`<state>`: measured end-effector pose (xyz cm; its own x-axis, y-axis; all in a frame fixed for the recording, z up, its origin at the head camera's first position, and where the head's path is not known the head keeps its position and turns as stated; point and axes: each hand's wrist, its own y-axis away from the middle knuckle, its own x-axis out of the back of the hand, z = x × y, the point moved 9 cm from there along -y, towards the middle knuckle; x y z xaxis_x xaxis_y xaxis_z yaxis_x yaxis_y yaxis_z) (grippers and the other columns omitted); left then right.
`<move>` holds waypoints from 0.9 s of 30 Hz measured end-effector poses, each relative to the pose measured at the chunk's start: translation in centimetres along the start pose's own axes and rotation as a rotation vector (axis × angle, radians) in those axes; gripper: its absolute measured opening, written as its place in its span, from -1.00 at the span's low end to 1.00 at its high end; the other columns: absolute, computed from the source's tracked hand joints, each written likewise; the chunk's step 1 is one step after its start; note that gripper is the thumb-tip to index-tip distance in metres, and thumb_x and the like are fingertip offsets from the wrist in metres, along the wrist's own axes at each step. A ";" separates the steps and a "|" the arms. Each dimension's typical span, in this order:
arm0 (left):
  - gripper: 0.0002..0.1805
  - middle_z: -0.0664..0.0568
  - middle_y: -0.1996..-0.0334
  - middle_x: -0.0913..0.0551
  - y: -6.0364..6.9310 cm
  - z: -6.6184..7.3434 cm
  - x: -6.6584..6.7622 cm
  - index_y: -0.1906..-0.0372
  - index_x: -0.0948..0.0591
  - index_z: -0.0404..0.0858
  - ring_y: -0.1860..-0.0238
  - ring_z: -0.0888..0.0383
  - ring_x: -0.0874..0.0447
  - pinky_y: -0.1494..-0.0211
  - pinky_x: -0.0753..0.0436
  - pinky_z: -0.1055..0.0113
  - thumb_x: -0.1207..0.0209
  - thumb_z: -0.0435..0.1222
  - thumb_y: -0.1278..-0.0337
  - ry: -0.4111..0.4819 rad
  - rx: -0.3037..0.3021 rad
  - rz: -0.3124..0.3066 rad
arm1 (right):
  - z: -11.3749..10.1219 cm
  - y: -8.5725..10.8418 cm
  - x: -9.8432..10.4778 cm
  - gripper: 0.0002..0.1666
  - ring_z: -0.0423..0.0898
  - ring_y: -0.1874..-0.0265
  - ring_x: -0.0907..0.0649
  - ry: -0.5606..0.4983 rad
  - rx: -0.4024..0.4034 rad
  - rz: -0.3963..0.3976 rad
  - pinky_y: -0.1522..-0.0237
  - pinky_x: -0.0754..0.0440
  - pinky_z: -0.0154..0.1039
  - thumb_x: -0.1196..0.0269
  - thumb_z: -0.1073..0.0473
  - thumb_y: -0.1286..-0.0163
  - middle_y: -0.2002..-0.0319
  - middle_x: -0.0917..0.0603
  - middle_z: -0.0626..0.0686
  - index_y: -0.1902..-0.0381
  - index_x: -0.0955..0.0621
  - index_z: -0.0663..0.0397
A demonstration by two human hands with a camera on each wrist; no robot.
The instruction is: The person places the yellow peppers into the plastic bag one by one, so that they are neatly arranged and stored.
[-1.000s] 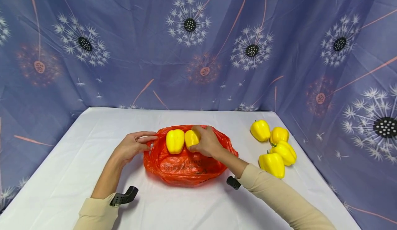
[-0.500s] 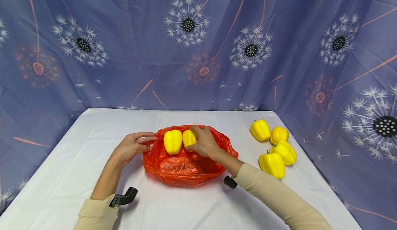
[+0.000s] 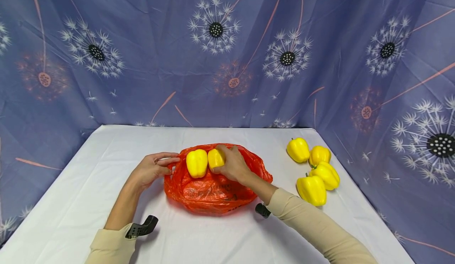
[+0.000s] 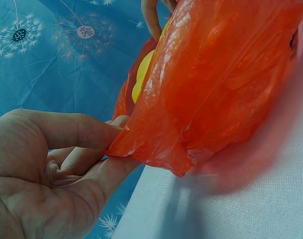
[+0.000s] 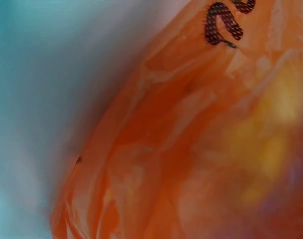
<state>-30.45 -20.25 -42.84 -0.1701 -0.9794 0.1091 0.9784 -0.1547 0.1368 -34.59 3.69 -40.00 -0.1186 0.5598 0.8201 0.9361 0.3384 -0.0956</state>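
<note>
A red plastic bag (image 3: 213,193) with dark print lies with its mouth spread wide. At its left side my left hand (image 3: 147,171) pinches the bag's edge between thumb and fingers, as the left wrist view shows with the hand (image 4: 57,164) at the film. Inside the bag, my right hand (image 3: 232,163) grips a yellow bell pepper (image 3: 215,159) and partly covers it. Just left of that one, a second yellow bell pepper (image 3: 196,163) sits in the bag. In the right wrist view, bag film (image 5: 141,149) hides the right hand.
Several more yellow bell peppers (image 3: 328,175) lie grouped on the right part of the white-covered table (image 3: 117,145). A blue curtain (image 3: 160,58) with dandelion prints hangs behind and beside it. Black wrist devices (image 3: 142,227) sit at both sleeves.
My right hand has shifted slightly left with its bell pepper, and the bell pepper beside it has moved left too. The left hand stays at the bag's edge.
</note>
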 end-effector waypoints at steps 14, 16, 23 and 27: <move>-0.32 -0.27 -0.26 -0.60 0.0 -0.1 -0.1 -0.41 -0.40 -0.46 0.15 0.26 -0.73 0.16 -0.69 0.41 -0.12 -0.62 -0.09 0.004 -0.005 -0.004 | -0.1 -0.3 -0.6 -0.10 0.11 0.07 -0.58 0.046 0.007 -0.024 0.00 -0.63 0.04 -0.55 -0.04 -0.11 -0.10 -0.44 0.27 -0.41 -0.47 -0.15; -0.32 -0.25 -0.24 -0.62 -0.1 -0.1 -0.1 -0.40 -0.41 -0.46 0.16 0.25 -0.73 0.16 -0.69 0.40 -0.12 -0.62 -0.08 0.006 -0.010 -0.005 | -0.2 -0.3 -0.6 -0.09 0.11 0.04 -0.57 0.055 0.011 -0.026 -0.02 -0.62 0.04 -0.55 -0.05 -0.11 -0.10 -0.45 0.26 -0.41 -0.46 -0.14; -0.32 -0.23 -0.24 -0.63 -0.1 0.0 -0.1 -0.40 -0.41 -0.47 0.13 0.26 -0.74 0.16 -0.69 0.40 -0.12 -0.62 -0.07 -0.008 -0.021 -0.012 | -0.3 -0.4 -0.3 -0.08 0.14 -0.10 -0.48 0.095 0.004 -0.036 -0.08 -0.57 0.06 -0.56 -0.08 -0.09 -0.12 -0.49 0.26 -0.40 -0.47 -0.15; -0.32 -0.29 -0.27 -0.58 0.0 0.0 0.0 -0.40 -0.42 -0.45 0.13 0.26 -0.73 0.14 -0.69 0.41 -0.13 -0.61 -0.07 -0.021 -0.010 -0.002 | -0.3 -0.4 -0.2 -0.09 0.16 -0.14 -0.45 0.124 0.008 -0.049 -0.11 -0.54 0.06 -0.55 -0.09 -0.10 -0.15 -0.51 0.26 -0.40 -0.47 -0.16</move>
<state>-30.47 -20.26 -42.83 -0.1742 -0.9762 0.1291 0.9793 -0.1579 0.1269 -34.88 3.20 -39.91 -0.1221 0.4451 0.8871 0.9274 0.3697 -0.0578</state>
